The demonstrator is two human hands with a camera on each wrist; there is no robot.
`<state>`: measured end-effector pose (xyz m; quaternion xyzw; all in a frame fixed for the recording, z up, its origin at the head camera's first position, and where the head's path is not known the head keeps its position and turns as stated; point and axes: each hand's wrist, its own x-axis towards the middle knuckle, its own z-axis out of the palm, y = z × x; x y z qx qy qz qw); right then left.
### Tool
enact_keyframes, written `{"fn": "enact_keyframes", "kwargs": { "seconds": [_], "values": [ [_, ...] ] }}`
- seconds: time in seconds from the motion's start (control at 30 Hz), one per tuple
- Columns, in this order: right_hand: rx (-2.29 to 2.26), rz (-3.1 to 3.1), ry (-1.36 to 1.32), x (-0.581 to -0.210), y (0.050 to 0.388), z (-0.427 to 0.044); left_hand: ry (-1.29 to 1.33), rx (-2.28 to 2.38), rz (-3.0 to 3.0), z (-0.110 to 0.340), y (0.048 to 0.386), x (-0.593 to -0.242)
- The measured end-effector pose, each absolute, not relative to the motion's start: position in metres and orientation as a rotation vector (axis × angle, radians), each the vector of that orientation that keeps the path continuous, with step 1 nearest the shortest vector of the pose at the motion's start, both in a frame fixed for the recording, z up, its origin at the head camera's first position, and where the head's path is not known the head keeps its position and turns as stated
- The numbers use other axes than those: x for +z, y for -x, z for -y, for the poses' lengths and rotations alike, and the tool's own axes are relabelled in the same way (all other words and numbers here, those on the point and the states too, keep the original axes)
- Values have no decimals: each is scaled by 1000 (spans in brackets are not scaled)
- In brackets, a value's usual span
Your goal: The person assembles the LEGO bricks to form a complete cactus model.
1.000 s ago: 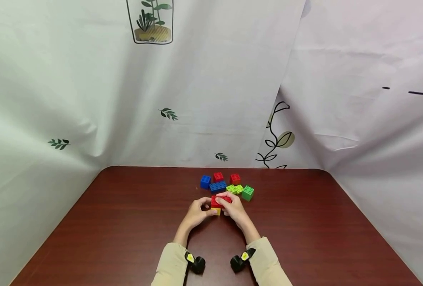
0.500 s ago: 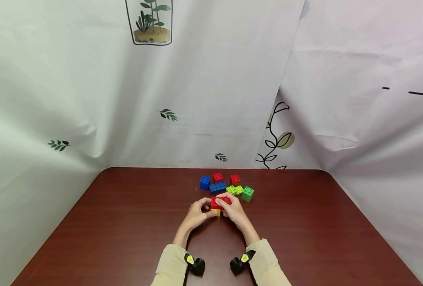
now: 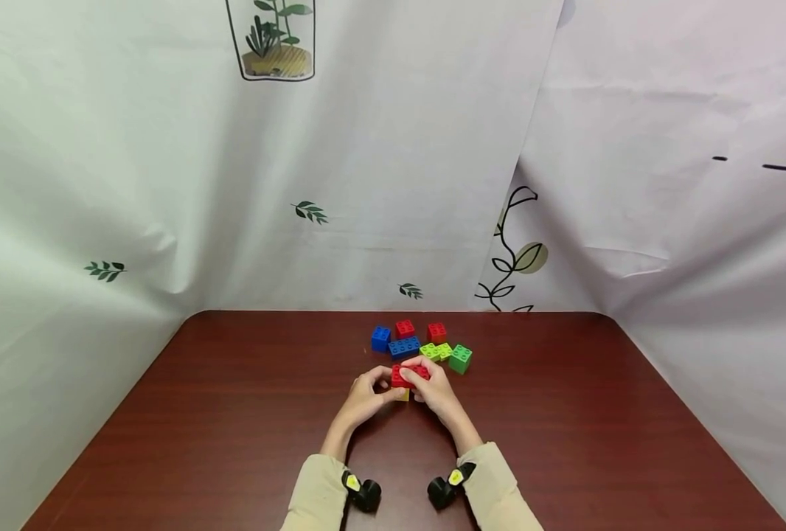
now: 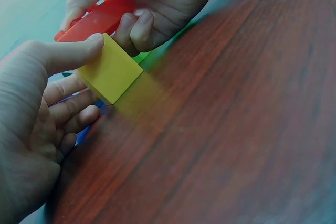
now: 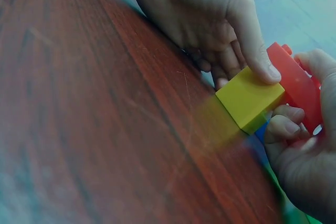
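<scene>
A yellow building block (image 4: 113, 72) stands on the table, and a longer red building block (image 5: 295, 80) sits on top of it, reaching out to the right. With thumb and fingers my left hand (image 3: 364, 398) pinches the yellow block from its left side. My right hand (image 3: 438, 389) grips the red block from above and the right, its thumb on the studs and lower fingers curled beneath the overhanging end. Whether the two blocks are fully pressed together I cannot tell.
Behind the hands lie several loose blocks: a blue cube (image 3: 380, 338), a long blue block (image 3: 404, 347), two red blocks (image 3: 436, 332), a lime block (image 3: 436, 352) and a green block (image 3: 460, 358). The brown table (image 3: 247, 413) ends at a white cloth backdrop (image 3: 380, 147).
Both hands keep their hold on the red and yellow blocks at the same spot. Only the head view shifts very slightly.
</scene>
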<state>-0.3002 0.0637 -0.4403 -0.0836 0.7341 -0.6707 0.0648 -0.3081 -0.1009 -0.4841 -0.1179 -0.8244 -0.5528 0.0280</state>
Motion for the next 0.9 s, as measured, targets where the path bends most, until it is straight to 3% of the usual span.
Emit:
{"fn": "enact_keyframes", "kwargs": {
  "seconds": [0.53,0.9],
  "values": [
    [-2133,-2217,220,-449,302,-57,355,-1884,2421,100,308,-484],
    [-2186,-2201,146,-477,321,-56,400,-1866,2401,100,309,-483]
  ]
}}
